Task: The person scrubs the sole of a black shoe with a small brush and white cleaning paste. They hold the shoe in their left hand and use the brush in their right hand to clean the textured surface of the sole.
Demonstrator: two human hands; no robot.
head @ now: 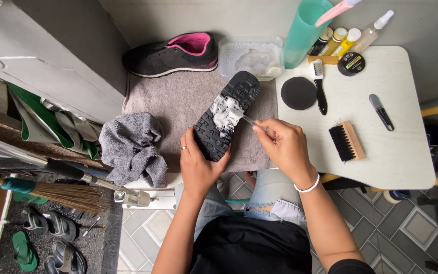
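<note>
Round black tin beside yellow bottles, behind foamy shoe.

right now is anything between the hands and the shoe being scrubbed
Nothing visible. The left hand grips the upturned shoe at its near end, and the right hand holds a thin clear-handled brush whose tip is in the foam on the sole.

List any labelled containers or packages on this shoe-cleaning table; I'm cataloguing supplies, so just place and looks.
Round tin: table's far edge, black lid with a pale label strip.
Three small bottles: behind the tin, yellow and dark bodies, pale caps.
Clear spray bottle: rightmost, white nozzle.
Plastic tub: beside the green cup, clear, unlabelled, foamy inside.
No signs or screens.
</note>
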